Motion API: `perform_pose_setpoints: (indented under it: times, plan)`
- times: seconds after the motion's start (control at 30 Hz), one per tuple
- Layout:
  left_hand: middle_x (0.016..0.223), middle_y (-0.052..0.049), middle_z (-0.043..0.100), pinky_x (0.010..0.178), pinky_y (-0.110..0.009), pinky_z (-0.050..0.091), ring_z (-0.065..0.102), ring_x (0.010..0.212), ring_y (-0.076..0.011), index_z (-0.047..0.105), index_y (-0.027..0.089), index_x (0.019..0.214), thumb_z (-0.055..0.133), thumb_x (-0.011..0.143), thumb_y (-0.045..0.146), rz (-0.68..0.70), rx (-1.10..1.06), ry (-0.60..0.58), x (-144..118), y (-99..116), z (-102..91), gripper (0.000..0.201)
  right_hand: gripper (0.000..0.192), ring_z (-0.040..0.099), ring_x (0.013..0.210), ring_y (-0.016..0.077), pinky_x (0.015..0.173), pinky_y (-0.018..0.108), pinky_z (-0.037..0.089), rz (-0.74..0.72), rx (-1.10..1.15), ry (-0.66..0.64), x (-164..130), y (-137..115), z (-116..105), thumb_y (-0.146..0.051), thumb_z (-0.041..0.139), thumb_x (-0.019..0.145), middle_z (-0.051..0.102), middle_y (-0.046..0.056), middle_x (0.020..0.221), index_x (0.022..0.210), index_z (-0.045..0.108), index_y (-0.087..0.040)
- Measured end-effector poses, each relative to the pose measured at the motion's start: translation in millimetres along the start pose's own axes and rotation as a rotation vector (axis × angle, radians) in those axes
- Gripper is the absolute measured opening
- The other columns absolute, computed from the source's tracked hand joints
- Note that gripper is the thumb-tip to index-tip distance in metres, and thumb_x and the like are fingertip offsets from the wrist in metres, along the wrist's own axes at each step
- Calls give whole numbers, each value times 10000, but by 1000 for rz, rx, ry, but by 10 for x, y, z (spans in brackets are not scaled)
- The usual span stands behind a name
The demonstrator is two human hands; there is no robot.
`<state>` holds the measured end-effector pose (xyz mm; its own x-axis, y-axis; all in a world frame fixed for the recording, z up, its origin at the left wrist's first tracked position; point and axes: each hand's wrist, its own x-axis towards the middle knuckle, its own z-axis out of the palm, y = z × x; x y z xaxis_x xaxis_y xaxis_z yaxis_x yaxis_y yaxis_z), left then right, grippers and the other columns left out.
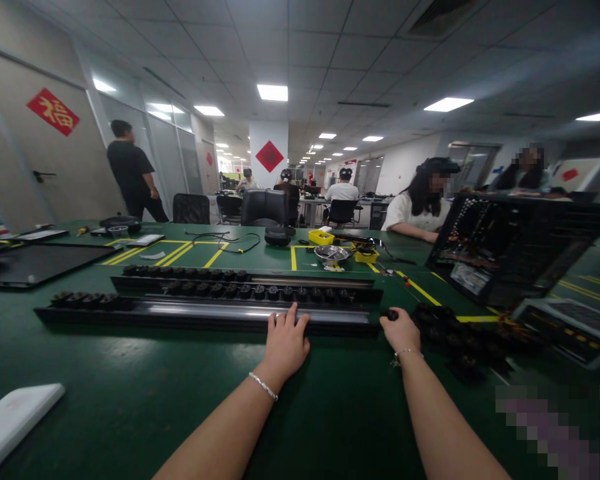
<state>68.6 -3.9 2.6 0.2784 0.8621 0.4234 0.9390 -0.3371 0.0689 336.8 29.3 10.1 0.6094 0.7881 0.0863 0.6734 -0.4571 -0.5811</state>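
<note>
My left hand [286, 343] lies with fingers spread on the nearest long black rail [190, 315], whose channel shows a shiny strip. At that rail's left end sits a group of small black round parts [87, 300]. Just past the rail's right end, my right hand [401, 331] is closed around a small black round part [392, 314], partly covered by the fingers. Behind, a second rail [375, 293] carries a row of similar black parts [260, 292]. To the right of my right hand lies a heap of black parts [455, 333], too dark to tell singly.
An opened computer case [517, 247] stands at the right, with a silver-and-black boxy unit [570, 330] before it. Further back are a metal bowl [331, 254] and a yellow tray [321, 237]. A white object [17, 423] lies front left. A seated person [420, 207] works across the table.
</note>
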Motion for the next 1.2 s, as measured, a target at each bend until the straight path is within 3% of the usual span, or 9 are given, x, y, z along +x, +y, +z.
perform_pose_setpoints:
  times: [0.23, 0.43, 0.53, 0.63, 0.77, 0.9, 1.07, 1.2]
  plan:
    - [1397, -61, 385, 1024, -478, 216, 424, 1160, -261, 436, 299, 1247, 493, 761, 328, 13, -11, -5, -6, -21, -5, 490, 488, 481, 1116, 230, 917, 322, 389, -118, -120, 66, 21, 47, 46, -218, 450, 749, 500, 81, 1251, 1233, 502, -203]
    - [1371, -45, 435, 1049, -437, 234, 411, 1206, -223, 454, 271, 1241, 424, 814, 359, 21, -61, 23, 0, -73, 15, 437, 488, 434, 1133, 251, 901, 355, 389, -118, -210, 95, -48, 27, 5, -161, 390, 774, 481, 87, 1250, 1243, 506, -231]
    - [1336, -44, 479, 1054, -399, 262, 363, 1257, -203, 458, 230, 1245, 357, 853, 383, 16, -108, 77, 15, -123, -6, 433, 432, 350, 1190, 274, 890, 395, 384, -107, -276, 166, -106, 26, -5, -152, 388, 773, 431, 76, 1294, 1135, 594, -269]
    - [1385, -52, 422, 1087, -410, 215, 246, 1330, -206, 437, 194, 1269, 326, 865, 395, -28, -83, 177, 48, -254, -44, 464, 372, 276, 1235, 283, 926, 439, 343, -100, -322, 219, -145, 35, 2, -185, 418, 767, 409, 69, 1310, 1055, 639, -265]
    - [1474, -50, 255, 1097, -506, 112, 107, 1372, -237, 364, 196, 1329, 285, 873, 409, -132, 44, 228, 110, -690, -115, 510, 374, 234, 1267, 284, 975, 453, 290, -72, -322, 227, -148, 52, 20, -225, 451, 742, 410, 67, 1319, 1066, 636, -241]
    - [1493, -100, 183, 1080, -546, 94, 55, 1375, -273, 313, 149, 1358, 265, 866, 425, -337, 158, 240, 99, -1411, -267, 566, 330, 240, 1271, 283, 978, 470, 285, -76, -308, 249, -120, 73, 25, -286, 454, 746, 421, 69, 1317, 987, 669, -223]
    - [1484, -171, 166, 1060, -559, 133, 77, 1362, -323, 314, 73, 1345, 223, 855, 446, -554, 218, 258, -99, -2262, -533, 623, 297, 264, 1261, 283, 962, 476, 295, -97, -336, 252, -144, 71, -12, -250, 442, 763, 454, 74, 1288, 926, 689, -221]
    - [1480, -184, 164, 1053, -564, 145, 94, 1351, -355, 315, 63, 1343, 268, 831, 458, -624, 266, 197, -303, -2691, -659, 648, 325, 253, 1261, 295, 976, 535, 254, -75, -339, 310, -174, 86, -31, -214, 396, 786, 460, 78, 1280, 938, 682, -238]
